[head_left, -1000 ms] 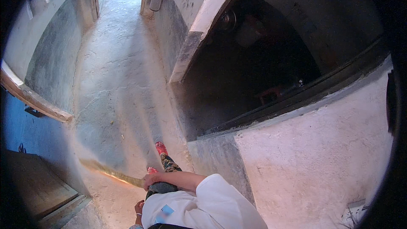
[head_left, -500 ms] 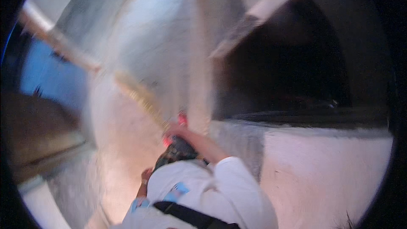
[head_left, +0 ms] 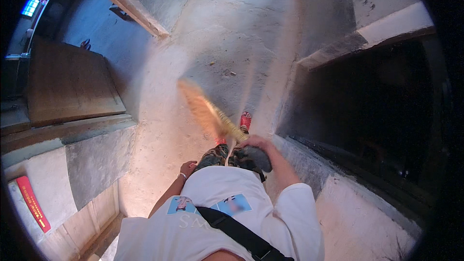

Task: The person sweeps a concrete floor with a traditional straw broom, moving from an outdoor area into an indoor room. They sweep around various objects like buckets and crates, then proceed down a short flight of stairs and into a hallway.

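Note:
My right hand (head_left: 257, 143) is closed round the near end of a yellow straw hand broom (head_left: 223, 120). The broom slants away to the far left over the floor, its orange-tan bristle side smeared by motion. Just below that hand is a dark grey rounded thing (head_left: 260, 159) that I cannot make out. Beside my left hip hangs my left hand (head_left: 188, 167), fingers loosely apart and nothing seen in it, a light band at the wrist. My feet in red sandals (head_left: 246, 120) stand on the pale floor (head_left: 164, 140) near the broom.
A dark doorway or recess (head_left: 357, 116) with a raised sill lies to the right. On the left a brown wooden panel (head_left: 72, 79) stands by an opening into a blue-lit room. Small bits of debris (head_left: 232, 73) lie ahead. A red strip (head_left: 32, 204) hangs on the left wall.
The view has shifted, with my body and the broom lying further right in the picture. My right hand keeps its hold on the broom.

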### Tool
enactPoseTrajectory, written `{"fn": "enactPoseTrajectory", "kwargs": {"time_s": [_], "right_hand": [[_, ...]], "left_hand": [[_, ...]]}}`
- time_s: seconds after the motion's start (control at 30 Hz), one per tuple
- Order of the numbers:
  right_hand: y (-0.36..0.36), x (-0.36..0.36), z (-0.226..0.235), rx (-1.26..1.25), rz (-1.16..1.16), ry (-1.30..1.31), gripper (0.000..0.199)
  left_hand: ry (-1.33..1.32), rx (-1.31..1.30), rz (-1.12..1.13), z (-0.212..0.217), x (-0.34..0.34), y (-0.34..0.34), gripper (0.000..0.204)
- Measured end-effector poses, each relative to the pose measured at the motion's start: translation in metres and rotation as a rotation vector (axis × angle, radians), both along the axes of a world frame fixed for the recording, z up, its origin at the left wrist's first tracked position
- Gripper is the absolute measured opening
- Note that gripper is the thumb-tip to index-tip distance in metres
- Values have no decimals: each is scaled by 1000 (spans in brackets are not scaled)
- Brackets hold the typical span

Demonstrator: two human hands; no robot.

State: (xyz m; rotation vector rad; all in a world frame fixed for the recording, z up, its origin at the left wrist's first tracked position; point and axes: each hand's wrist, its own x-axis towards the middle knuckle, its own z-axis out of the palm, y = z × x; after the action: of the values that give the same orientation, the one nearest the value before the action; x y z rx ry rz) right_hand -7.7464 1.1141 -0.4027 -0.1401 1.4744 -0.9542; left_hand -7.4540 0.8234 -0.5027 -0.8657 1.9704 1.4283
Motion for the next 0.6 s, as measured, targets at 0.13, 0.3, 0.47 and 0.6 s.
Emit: {"fn": "enactPoseTrajectory", "kwargs": {"time_s": [0.13, 0.3, 0.47, 0.6], "right_hand": [[32, -68, -26, 290, -189, 210, 39], [36, -97, -79, 53, -411, 340, 46], [32, -84, -14, 6, -267, 254, 49], [53, -68, -6, -6, -125, 8, 51]], "left_hand": [[-5, -30, 0, -11, 6, 8, 28], [-30, -30, 48, -6, -11, 24, 26], [-67, -103, -3, 7, -45, 48, 26], [-91, -107, 12, 20, -83, 64, 26]]}}
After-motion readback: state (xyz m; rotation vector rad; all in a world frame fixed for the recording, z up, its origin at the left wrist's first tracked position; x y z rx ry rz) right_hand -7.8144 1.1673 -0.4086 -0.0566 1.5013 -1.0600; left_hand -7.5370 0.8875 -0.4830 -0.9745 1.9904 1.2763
